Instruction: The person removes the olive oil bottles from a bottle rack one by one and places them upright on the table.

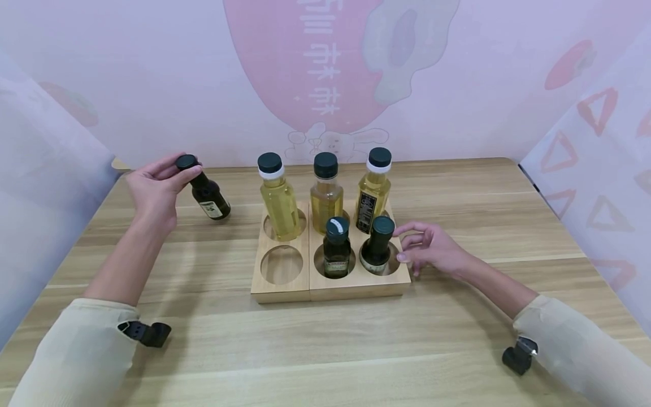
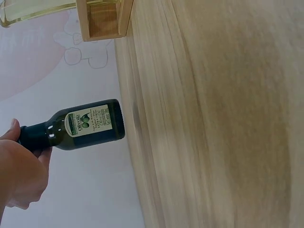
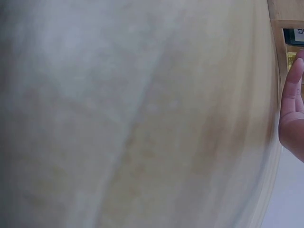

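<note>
The left hand [image 1: 157, 189] is clamped by thumb and fingers on the capped top of a small dark Olivoilà olive oil bottle [image 1: 211, 198]; that bottle is off to the left of the wooden bottle rack [image 1: 356, 290], well apart from it, tilted with its base toward the rack side; its pale label shows green olives in the left wrist view, and whether its base touches the wood-grain table [image 1: 244, 350] I cannot tell.

The right hand [image 1: 432, 247] has its thumb and fingers apart, loosely bent, at the rack's right edge; it is just beside the front-right dark bottle [image 1: 377, 247], which leans in its round hole, though contact between them is unclear; the right wrist view catches only part of this hand, at its margin.

The front-middle dark bottle [image 1: 337, 254] sits in the next hole; behind stand the back-left oil bottle [image 1: 281, 209], the back-middle oil bottle [image 1: 326, 202] and the back-right oil bottle [image 1: 375, 189], all clear with yellow contents and dark caps; the last has a black label; a pale backdrop [image 1: 178, 68] with pink prints rises beyond.
</note>
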`<state>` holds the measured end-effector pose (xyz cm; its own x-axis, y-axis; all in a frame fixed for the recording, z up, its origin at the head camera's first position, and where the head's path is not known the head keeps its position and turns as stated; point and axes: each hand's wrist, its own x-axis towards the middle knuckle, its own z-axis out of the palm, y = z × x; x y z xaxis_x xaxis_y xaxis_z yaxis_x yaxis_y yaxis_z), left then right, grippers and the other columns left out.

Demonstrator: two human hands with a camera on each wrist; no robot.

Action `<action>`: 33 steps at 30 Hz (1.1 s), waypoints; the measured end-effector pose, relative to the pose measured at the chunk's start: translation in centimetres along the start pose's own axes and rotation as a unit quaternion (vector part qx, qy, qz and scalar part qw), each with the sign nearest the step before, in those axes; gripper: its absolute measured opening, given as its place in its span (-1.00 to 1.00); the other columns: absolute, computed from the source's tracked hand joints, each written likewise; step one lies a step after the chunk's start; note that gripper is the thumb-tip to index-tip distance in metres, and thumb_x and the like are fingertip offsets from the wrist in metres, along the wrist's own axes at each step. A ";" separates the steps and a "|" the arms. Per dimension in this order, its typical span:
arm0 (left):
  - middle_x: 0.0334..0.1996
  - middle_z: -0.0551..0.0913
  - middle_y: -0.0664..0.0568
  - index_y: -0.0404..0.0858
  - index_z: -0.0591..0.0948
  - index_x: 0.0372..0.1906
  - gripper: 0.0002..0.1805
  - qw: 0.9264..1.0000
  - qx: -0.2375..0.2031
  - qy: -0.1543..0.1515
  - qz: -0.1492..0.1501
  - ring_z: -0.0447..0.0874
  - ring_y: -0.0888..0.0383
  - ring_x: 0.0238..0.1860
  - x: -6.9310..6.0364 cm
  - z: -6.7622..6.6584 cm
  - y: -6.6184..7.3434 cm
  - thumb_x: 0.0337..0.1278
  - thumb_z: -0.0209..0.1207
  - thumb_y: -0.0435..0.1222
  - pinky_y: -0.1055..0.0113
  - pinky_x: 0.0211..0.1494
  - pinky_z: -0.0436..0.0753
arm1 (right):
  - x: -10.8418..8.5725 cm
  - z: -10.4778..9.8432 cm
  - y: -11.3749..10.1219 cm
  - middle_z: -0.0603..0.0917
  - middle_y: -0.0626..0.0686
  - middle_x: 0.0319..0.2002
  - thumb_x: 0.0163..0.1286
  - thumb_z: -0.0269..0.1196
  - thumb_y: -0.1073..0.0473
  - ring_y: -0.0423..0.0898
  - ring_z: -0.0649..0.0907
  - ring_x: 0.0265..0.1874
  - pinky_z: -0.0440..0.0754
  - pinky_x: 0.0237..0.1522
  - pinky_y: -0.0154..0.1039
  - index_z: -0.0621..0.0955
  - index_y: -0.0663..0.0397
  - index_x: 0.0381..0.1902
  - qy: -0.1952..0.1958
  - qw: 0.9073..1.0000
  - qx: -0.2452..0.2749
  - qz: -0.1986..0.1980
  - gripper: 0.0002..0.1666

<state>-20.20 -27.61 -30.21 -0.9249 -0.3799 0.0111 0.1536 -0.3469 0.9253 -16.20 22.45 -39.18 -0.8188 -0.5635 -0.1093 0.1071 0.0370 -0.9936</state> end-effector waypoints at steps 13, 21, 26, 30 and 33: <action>-0.33 0.84 0.06 -0.26 0.82 -0.09 -0.54 1.000 0.015 0.020 -0.016 0.85 0.24 -0.26 1.0 -0.5 -0.1 -0.19 0.53 -0.66 0.52 -0.22 0.75 | -0.3 0.1 -0.4 0.75 0.00 -0.30 0.29 0.40 0.43 -0.15 0.64 -0.61 0.73 -0.53 -0.26 0.62 -0.13 0.05 0.009 1.000 -0.007 0.012 -0.54; -0.32 0.84 0.09 -0.24 0.81 -0.05 -0.51 0.999 0.026 0.030 -0.023 0.84 0.28 -0.23 1.9 -1.3 -0.1 -0.19 0.54 -0.64 0.54 -0.15 0.74 | -0.2 0.2 -0.5 0.74 -0.01 -0.31 0.30 0.36 0.47 -0.16 0.64 -0.61 0.74 -0.53 -0.26 0.61 -0.12 0.05 0.010 1.000 -0.009 0.016 -0.53; -0.33 0.84 0.13 -0.21 0.81 -0.04 -0.50 0.998 0.046 0.035 -0.027 0.82 0.29 -0.20 2.2 -1.5 -0.2 -0.18 0.55 -0.61 0.56 -0.16 0.72 | -0.2 0.2 -0.4 0.74 -0.01 -0.32 0.30 0.33 0.49 -0.16 0.64 -0.62 0.73 -0.54 -0.26 0.62 -0.12 0.04 0.011 1.000 -0.012 0.012 -0.52; -0.33 0.84 0.13 -0.21 0.81 -0.06 -0.52 0.998 0.048 0.039 -0.028 0.82 0.29 -0.22 2.4 -1.6 -0.2 -0.18 0.55 -0.61 0.56 -0.17 0.73 | -0.2 0.1 -0.5 0.74 0.00 -0.31 0.28 0.36 0.48 -0.15 0.64 -0.62 0.73 -0.54 -0.25 0.62 -0.09 0.05 0.010 1.000 -0.011 0.010 -0.53; -0.33 0.84 0.13 -0.22 0.81 -0.06 -0.52 0.998 0.046 0.041 -0.028 0.82 0.28 -0.22 2.5 -1.7 -0.2 -0.19 0.55 -0.61 0.55 -0.16 0.73 | -0.2 0.2 -0.4 0.74 0.00 -0.30 0.27 0.36 0.48 -0.15 0.64 -0.62 0.73 -0.54 -0.25 0.61 -0.06 0.05 0.008 1.000 -0.011 0.009 -0.53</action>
<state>-21.94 -29.90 -31.03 -0.8990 -0.4326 -0.0684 0.0673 -0.2907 0.9544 -16.00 22.42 -38.72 -0.8255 -0.5498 -0.1278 0.1104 0.0648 -0.9918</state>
